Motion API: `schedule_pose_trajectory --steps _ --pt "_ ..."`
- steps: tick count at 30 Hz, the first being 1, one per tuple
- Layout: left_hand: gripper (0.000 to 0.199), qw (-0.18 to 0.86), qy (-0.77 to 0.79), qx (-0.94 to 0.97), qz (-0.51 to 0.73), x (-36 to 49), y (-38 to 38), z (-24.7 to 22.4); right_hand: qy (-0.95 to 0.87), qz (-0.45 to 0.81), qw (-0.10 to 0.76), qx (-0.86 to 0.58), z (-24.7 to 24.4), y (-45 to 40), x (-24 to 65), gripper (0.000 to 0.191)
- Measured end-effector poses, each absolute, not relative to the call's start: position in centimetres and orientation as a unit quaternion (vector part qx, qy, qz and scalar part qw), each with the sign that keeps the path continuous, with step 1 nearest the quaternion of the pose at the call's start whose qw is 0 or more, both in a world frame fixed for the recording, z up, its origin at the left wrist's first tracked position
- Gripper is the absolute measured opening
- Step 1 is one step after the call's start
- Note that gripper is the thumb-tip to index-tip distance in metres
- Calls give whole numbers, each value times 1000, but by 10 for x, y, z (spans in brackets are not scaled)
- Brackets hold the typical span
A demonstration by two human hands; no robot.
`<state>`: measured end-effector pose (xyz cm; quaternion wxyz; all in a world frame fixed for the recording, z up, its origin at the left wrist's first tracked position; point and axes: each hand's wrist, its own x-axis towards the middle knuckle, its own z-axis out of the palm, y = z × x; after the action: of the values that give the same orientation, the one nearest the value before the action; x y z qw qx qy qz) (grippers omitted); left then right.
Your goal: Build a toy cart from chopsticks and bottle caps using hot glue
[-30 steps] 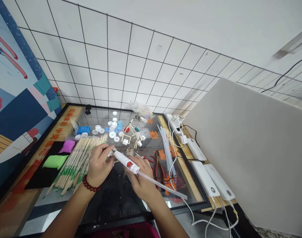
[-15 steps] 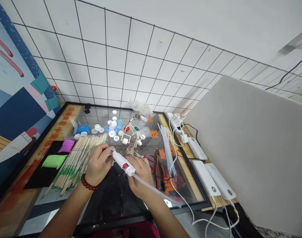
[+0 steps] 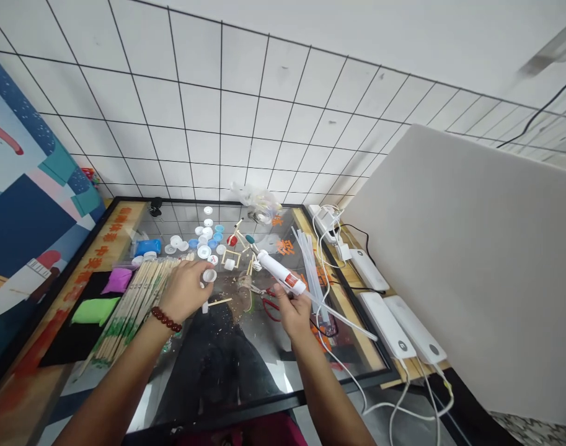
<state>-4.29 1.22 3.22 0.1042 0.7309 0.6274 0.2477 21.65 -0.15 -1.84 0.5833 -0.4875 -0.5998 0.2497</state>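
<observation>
Between the fingertips of my left hand (image 3: 186,290) is a white bottle cap (image 3: 209,275), its hollow side showing. My right hand (image 3: 294,311) grips a white hot glue gun (image 3: 281,272) by its rear part, nozzle pointing up and left, away from the cap. A long clear glue stick (image 3: 345,319) sticks out of the gun's back end. Below the left fingertips a short wooden stick (image 3: 220,302) lies on the glass beside a small white piece (image 3: 205,306). Red-handled scissors (image 3: 269,308) lie left of my right hand, partly covered.
Disposable chopsticks (image 3: 129,316) lie in a pile at left, near green (image 3: 95,311) and purple packets (image 3: 118,280). White and blue caps (image 3: 203,251) and small stick frames (image 3: 231,257) stand farther back. Glue sticks (image 3: 310,266), cables and white power banks (image 3: 387,325) are at right.
My hands have moved apart. The glue gun has gone right and up, away from my left hand, and the cap in my left fingers now shows clearly.
</observation>
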Motion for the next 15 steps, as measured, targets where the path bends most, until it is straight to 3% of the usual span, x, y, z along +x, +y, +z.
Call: schedule_pose_trajectory --steps 7,13,15 --pt "28 292 614 685 263 -40 31 13 -561 297 604 -482 -29 -6 217 27" --pt "77 328 605 666 288 -34 41 7 -559 314 603 -474 -29 -9 218 26" --pt "81 309 610 684 255 -28 42 10 -568 312 598 -471 -30 -9 219 27"
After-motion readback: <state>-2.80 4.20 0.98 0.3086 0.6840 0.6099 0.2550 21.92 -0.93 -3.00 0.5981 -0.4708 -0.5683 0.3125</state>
